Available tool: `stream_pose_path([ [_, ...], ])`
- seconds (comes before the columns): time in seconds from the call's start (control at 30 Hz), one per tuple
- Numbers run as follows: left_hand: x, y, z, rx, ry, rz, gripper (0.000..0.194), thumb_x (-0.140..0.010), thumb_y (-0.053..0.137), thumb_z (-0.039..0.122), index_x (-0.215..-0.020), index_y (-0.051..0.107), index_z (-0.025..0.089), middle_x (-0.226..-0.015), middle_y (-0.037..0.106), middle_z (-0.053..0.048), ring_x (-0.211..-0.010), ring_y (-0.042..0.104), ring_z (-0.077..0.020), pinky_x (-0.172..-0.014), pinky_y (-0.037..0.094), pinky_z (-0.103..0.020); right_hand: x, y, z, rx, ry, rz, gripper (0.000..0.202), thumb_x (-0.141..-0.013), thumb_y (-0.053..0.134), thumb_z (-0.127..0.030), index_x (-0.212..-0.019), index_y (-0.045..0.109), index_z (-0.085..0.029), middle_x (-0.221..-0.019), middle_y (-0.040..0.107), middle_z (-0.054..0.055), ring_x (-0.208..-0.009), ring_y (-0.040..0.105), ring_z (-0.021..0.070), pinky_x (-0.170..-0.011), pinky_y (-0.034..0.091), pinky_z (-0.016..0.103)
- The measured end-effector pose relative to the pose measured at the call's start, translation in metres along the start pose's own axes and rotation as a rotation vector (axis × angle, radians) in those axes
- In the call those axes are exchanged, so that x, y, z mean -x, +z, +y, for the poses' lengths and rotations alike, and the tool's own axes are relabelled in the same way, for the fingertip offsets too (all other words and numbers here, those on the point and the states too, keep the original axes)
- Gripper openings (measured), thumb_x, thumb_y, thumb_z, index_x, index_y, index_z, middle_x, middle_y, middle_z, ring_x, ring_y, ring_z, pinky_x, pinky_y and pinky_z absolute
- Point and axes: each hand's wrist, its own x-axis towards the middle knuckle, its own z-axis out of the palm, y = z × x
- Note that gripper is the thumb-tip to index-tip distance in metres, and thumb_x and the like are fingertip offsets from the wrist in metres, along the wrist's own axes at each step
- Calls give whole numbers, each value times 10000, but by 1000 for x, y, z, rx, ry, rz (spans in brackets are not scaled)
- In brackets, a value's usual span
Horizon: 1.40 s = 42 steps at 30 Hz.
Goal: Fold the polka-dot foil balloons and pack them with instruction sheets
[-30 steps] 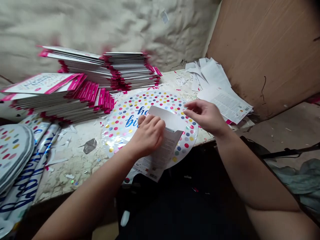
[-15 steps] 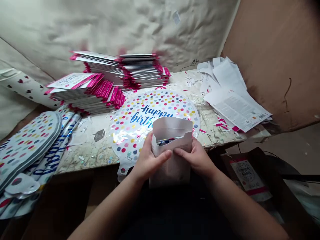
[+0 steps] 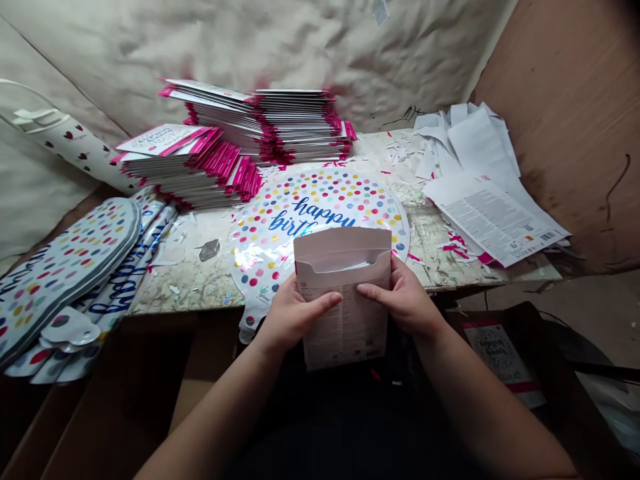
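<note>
Both hands hold a white paper envelope upright in front of me, its flap open at the top and small print on its face. My left hand grips its left edge with the thumb across the front. On the right edge, my right hand grips the same way. Behind the envelope a round foil balloon with coloured dots and blue "happy birthday" writing lies flat on the table.
Two stacks of pink-edged packages stand at the table's back. Loose printed sheets lie at the right. More dotted foil balloons pile up at the left. A brown board leans at the right; another package lies lower right.
The envelope lay on the balloon under my left hand a second ago. Both hands have since lifted it off the table and hold it upright, nearer to me.
</note>
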Motion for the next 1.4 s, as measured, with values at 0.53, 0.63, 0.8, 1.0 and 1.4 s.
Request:
stream_pose_path([
  [0.53, -3, -25, -4, 157, -260, -63, 187, -686, 659, 223, -852, 590, 170, -564, 582, 46, -407, 478, -52, -367, 346, -137, -16, 23, -1, 1301, -553, 281, 219, -870, 451, -255, -966, 632, -178, -918, 634, 90, -862, 577, 214, -796, 447, 346],
  [0.63, -4, -22, -8, 142, -271, -34, 157, -711, 594, 279, -807, 541, 167, -447, 495, 74, -314, 394, -49, -299, 273, -139, -10, 43, 3, 1383, -599, 54, 242, -883, 424, -185, -972, 648, -190, -930, 650, 87, -903, 584, 202, -803, 456, 321],
  [0.8, 0, -22, -15, 121, -225, -34, 206, -745, 552, 353, -736, 530, 149, -424, 470, 66, -311, 382, -48, -298, 275, -145, -7, 52, 5, 1432, -548, -6, 212, -885, 460, -219, -937, 661, -183, -880, 656, 82, -820, 596, 195, -744, 466, 311],
  [1.0, 4, -22, -17, 70, -193, -60, 223, -748, 558, 359, -671, 512, 155, -418, 481, 57, -314, 410, -52, -306, 261, -150, -7, 53, 5, 1518, -484, 0, 221, -870, 429, -169, -841, 648, -168, -830, 646, 95, -786, 584, 209, -719, 449, 325],
  [1.4, 2, -26, -19, 73, -256, -62, 206, -738, 559, 341, -699, 537, 140, -390, 481, 56, -291, 424, -59, -281, 281, -135, -9, 49, 10, 1282, -538, 121, 188, -874, 412, -202, -880, 600, -186, -873, 627, 86, -859, 572, 204, -786, 445, 336],
])
